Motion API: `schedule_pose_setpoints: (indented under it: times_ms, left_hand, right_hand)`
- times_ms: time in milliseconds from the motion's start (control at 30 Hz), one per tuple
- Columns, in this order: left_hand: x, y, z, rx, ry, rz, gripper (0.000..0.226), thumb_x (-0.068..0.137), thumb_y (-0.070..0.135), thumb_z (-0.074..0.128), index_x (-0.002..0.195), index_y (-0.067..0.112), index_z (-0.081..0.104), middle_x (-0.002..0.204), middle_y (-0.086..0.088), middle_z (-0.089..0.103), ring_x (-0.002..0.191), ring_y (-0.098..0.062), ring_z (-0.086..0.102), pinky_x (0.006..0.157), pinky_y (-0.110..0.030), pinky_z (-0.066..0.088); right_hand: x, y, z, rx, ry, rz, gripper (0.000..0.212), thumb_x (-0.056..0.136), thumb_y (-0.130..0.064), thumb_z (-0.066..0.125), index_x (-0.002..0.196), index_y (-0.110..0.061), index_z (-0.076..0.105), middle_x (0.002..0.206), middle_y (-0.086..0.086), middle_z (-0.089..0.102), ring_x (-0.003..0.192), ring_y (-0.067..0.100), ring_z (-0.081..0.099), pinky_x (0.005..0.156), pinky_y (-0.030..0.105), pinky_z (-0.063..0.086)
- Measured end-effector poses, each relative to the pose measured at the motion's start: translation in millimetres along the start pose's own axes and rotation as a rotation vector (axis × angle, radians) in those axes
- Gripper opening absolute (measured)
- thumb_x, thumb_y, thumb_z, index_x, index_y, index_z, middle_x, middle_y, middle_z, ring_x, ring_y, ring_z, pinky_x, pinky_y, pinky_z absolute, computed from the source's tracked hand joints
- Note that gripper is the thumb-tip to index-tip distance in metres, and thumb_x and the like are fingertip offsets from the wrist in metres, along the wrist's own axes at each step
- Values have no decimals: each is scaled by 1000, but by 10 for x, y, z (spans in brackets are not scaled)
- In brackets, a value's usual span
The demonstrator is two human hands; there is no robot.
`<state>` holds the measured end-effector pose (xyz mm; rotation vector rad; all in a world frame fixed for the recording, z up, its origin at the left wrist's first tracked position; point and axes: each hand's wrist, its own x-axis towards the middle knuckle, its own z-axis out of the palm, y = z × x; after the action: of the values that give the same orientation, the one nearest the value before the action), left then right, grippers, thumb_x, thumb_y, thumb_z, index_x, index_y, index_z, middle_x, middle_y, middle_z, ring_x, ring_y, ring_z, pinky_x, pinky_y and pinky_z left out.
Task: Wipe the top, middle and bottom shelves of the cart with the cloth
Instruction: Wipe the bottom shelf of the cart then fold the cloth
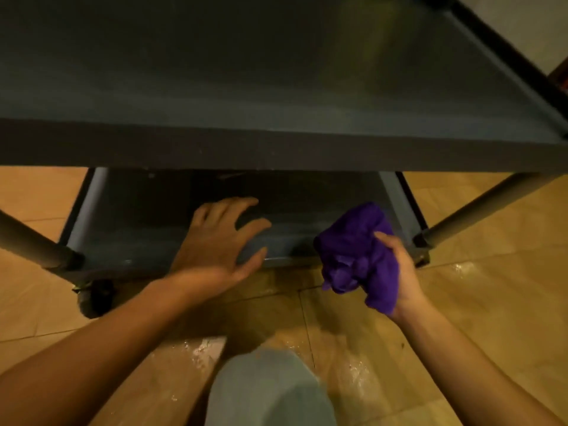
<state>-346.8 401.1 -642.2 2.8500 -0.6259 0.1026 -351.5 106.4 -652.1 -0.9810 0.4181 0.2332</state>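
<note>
arms: both forearms bare from the bottom edge of the view up to the wrists, no sleeve in view
left hand (pixel 219 241): bare, no glove, no ring or watch to be seen
right hand (pixel 402 269): bare, no glove, wrist without band or watch
knee (pixel 270 392): covered in pale grey-blue cloth, smooth, slightly blurred, rounded shape at the bottom middle of the view

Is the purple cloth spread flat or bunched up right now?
Bunched up. The purple cloth is crumpled into a wad gripped by the right hand, held off the lower shelf, not spread.
</note>
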Motion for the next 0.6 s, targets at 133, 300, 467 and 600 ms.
schedule_pose_setpoints:
  times_ms: [133,300,467,600]
  left_hand:
    - [38,-349,468,-22,-7,-28,59,90,65,44,141,37,50,159,-6,34,146,-32,31,114,-63,26]
    - [102,-685,889,-43,-12,-92,67,86,70,37,146,41,42,162,-5,28,148,-33,26,115,-64,24]
    - [80,-832,1097,-70,6,-201,75,84,70,32,149,35,43,163,-7,28,148,-33,26,117,-59,24]
    - [187,-1038,1144,-27,-21,-280,75,86,68,37,154,38,32,167,-3,18,151,-31,19,119,-58,20]
  right_hand:
    - [189,266,36,48,22,25,24,82,-25,62,82,-11,81,82,9,78,73,20,77,62,28,60]
    - [351,514,24,37,49,5,32,81,-24,68,110,-8,69,97,13,78,82,25,77,68,33,62]
    - [453,521,11,-243,128,-20,51,76,-29,77,124,-13,66,114,16,75,98,30,75,77,39,62]
    - [703,379,147,-465,176,-222,36,84,-11,73,118,-20,65,119,13,73,110,34,69,84,45,60]
